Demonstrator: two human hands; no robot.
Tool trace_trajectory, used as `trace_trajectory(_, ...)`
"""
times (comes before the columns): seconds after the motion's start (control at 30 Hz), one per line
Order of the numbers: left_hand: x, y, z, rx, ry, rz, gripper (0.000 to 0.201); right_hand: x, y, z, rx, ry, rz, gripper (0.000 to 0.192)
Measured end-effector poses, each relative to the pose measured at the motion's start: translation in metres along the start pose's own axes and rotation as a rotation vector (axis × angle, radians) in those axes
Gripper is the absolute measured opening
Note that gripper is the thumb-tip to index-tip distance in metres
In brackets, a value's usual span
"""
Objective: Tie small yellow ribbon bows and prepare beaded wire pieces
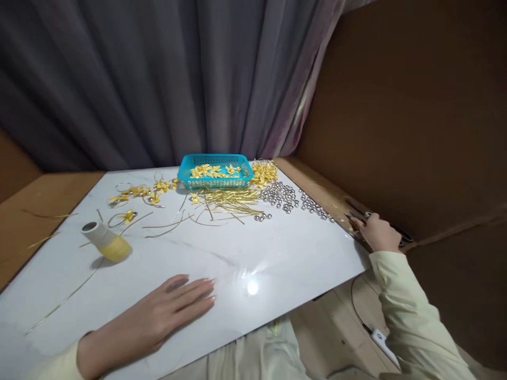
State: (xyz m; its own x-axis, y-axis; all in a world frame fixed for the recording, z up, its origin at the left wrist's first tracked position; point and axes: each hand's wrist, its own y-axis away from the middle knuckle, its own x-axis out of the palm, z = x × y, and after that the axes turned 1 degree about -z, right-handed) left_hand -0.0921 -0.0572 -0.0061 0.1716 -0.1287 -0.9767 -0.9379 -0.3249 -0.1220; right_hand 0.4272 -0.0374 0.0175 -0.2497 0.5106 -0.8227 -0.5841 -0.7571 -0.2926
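The left hand lies flat and spread on the white board. The right hand touches dark scissors, whose long axis runs along the right edge; its grip is unclear.

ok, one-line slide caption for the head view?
Left hand flat on white board; right hand on scissors beside silver beads.

The scissors are dark, lying flat on the brown wooden ledge just past the right edge of the white counter, with the blades pointing away toward the silver beads. The right hand rests on them and covers their middle, so only the thin blade tips and a dark handle loop by the wrist show.
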Motion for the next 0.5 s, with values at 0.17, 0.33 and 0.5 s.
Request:
trace_trajectory(0.17, 0.002, 0.004, 0.010, -0.363, 0.208, -0.370, 0.049, 0.006, 0.022, 0.032, -0.143, 0.031, -0.192, 0.018)
trace_trajectory(0.33, -0.007, 0.001, 0.014, -0.723, 0.550, -0.480, 0.046, 0.031, 0.089, 0.103, -0.589, -0.182, 0.086, 0.027)
trace_trajectory(0.5, -0.004, -0.001, 0.007, -0.440, 0.291, -0.270, 0.046, 0.063, 0.147, 0.165, -1.124, -0.255, 0.586, 0.031)
